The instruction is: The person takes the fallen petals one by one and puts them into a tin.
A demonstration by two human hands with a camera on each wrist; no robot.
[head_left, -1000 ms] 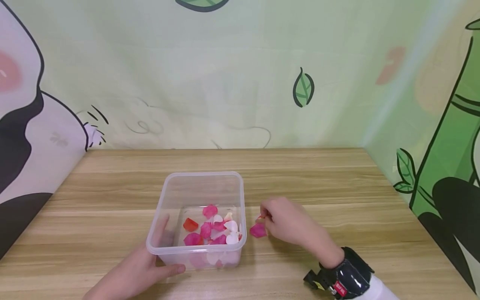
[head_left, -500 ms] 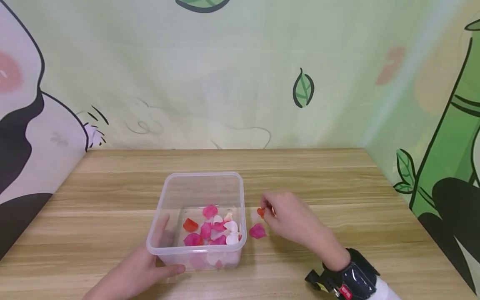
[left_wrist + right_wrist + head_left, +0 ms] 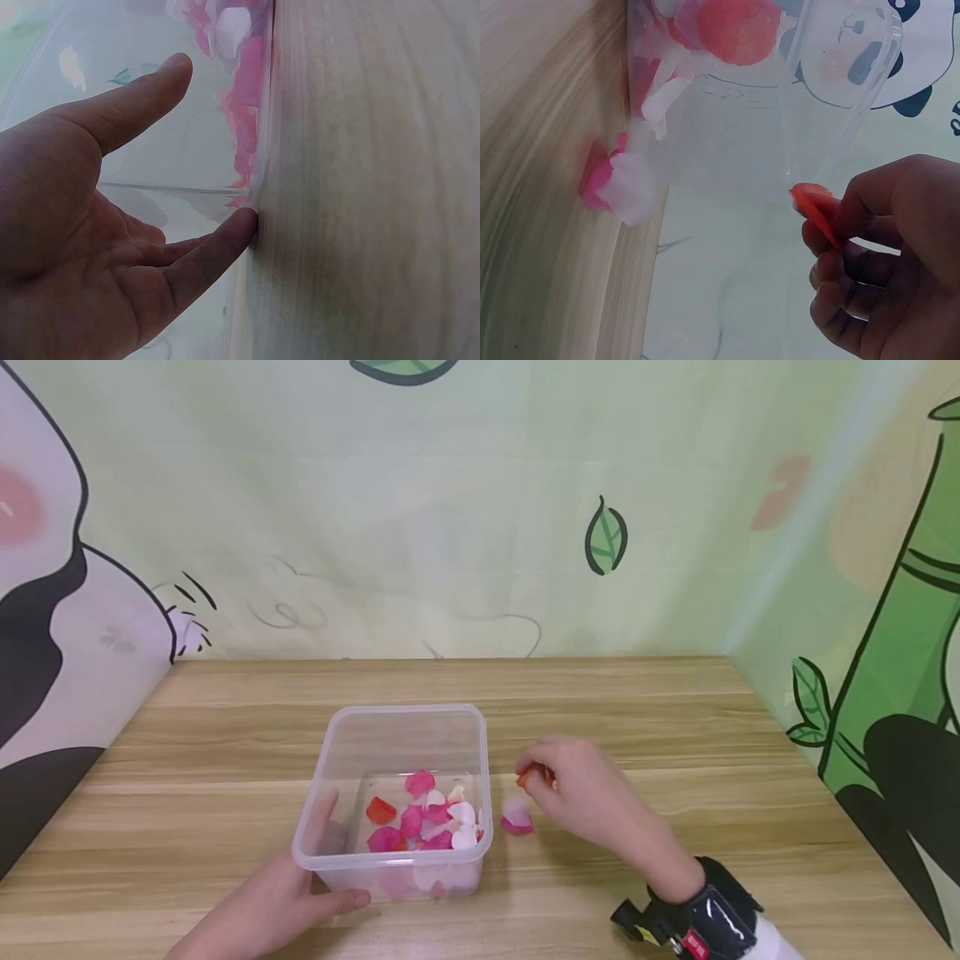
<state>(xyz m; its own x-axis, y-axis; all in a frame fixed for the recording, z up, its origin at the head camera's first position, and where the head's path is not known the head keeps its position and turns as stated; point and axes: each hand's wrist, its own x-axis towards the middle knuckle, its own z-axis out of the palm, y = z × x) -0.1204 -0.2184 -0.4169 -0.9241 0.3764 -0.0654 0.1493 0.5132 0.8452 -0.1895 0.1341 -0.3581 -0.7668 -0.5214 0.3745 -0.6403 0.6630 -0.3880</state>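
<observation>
The right hand [image 3: 581,793] pinches a red petal [image 3: 524,777] between thumb and fingertips, lifted just off the wooden table [image 3: 675,727], right of the clear plastic box [image 3: 408,718]. A pink and a white petal [image 3: 517,817] lie on the table just beside the box's right wall. The left hand [image 3: 273,902] rests at the box's near-left corner, fingers straight and spread against its wall. Pink, white and red petals [image 3: 427,818] sit inside.

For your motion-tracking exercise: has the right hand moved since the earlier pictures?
Yes. The right hand, pinching a red petal, has risen slightly off the table, away from the pink petal beside the clear container.
</observation>
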